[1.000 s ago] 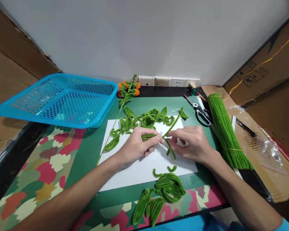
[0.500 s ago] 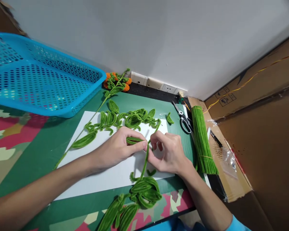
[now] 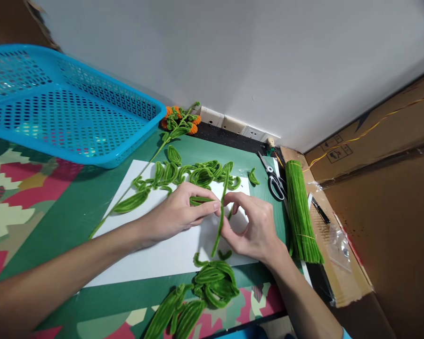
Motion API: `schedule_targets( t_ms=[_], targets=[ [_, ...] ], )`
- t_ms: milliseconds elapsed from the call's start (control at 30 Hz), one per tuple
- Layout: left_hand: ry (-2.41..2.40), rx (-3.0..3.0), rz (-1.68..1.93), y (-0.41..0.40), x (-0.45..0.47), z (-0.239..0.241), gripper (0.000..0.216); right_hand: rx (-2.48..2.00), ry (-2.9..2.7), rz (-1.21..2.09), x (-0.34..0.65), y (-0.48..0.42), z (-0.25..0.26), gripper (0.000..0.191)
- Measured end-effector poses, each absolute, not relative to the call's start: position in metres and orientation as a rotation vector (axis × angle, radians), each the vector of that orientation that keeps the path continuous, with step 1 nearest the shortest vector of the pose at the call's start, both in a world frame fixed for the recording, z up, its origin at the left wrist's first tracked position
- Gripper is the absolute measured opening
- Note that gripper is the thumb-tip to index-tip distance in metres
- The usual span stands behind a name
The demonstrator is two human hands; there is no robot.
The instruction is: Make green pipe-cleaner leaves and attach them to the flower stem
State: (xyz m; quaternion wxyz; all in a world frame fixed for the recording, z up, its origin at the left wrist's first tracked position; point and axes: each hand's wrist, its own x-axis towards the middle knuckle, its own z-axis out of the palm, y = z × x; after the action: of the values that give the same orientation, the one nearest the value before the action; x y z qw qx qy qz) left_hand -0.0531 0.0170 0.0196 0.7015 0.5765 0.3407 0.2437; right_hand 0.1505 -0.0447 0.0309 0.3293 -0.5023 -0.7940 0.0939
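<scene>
My left hand (image 3: 178,214) pinches a green pipe-cleaner leaf (image 3: 199,201) between thumb and fingers over the white paper sheet (image 3: 162,259). My right hand (image 3: 252,226) meets it, fingers closed on a straight green pipe-cleaner stem (image 3: 220,221) that stands nearly upright across the leaf's tip. Several finished green leaves (image 3: 194,174) lie on the far part of the sheet. Another heap of green leaves (image 3: 212,282) lies near the table's front edge.
A blue perforated basket (image 3: 63,117) stands at the back left. An orange-and-green pipe-cleaner flower (image 3: 180,120) lies by the wall sockets (image 3: 233,127). Scissors (image 3: 273,176), a bundle of green pipe cleaners (image 3: 300,209) and a plastic bag (image 3: 339,242) lie to the right, beside cardboard (image 3: 392,197).
The view has swung to the right. My right hand has turned the green stem from a slant to nearly upright against the leaf that my left hand holds.
</scene>
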Motion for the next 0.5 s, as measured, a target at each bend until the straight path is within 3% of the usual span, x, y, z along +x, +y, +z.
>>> schedule_targets(
  t_ms=[500],
  targets=[
    [0.733,1.671,0.611,0.012,-0.048,0.017,0.035,-1.677,-2.137,0.204,0.128,-0.058,0.026,0.025]
  ],
)
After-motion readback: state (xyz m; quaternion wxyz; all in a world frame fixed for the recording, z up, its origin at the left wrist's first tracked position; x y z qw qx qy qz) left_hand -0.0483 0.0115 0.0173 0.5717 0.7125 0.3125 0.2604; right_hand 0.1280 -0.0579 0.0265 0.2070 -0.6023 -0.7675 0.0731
